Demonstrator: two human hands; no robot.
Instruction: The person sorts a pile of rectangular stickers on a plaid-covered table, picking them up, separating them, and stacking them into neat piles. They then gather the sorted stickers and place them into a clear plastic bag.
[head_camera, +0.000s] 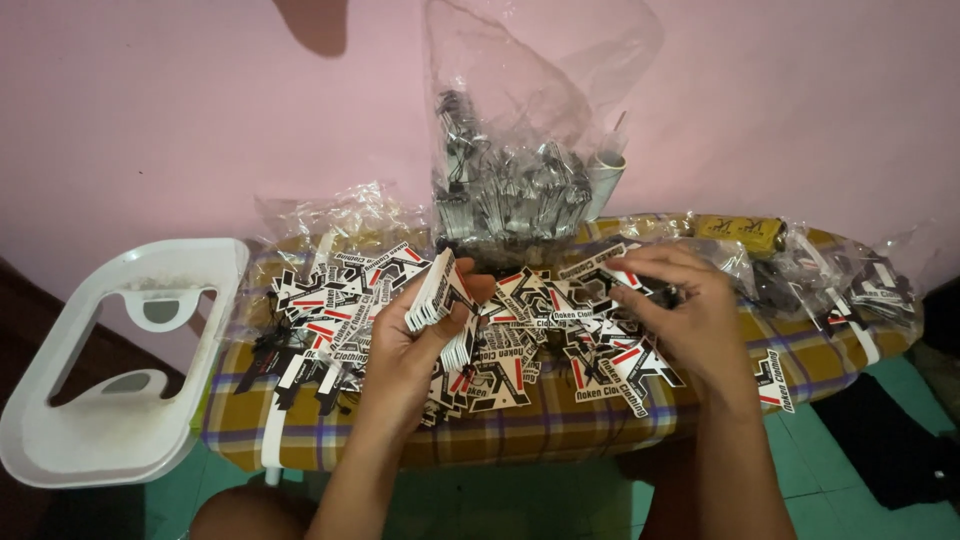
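At the centre of the frame, the fingers of our left hand (425, 335) are curled narrow around a stack of tags (437, 297), small black, white and red card labels held on edge, with the thumb pressed along the top. To the right of centre, the fingers of our right hand (680, 320) are bent downward and drawn close together, their tips touching the heap of loose tags (560, 340); we cannot tell whether they pinch one tag or only rest on the pile.

The heap spreads across the middle of the frame, from left of the left hand to beneath the right hand, with tags overlapping at all angles. It lies on a padded board covered in yellow and brown plaid cloth (560, 425), which runs across the frame from left to right.

Above the hands, at upper centre, a clear plastic bag (520, 170) stands against the pink wall (800, 100), holding dark bundled pieces. More crinkled clear bags (850, 275) with tags inside lie at the right end of the board. At the left edge, a white plastic frame (110, 360) adjoins the board. Green floor tiles (560, 500) show along the bottom.
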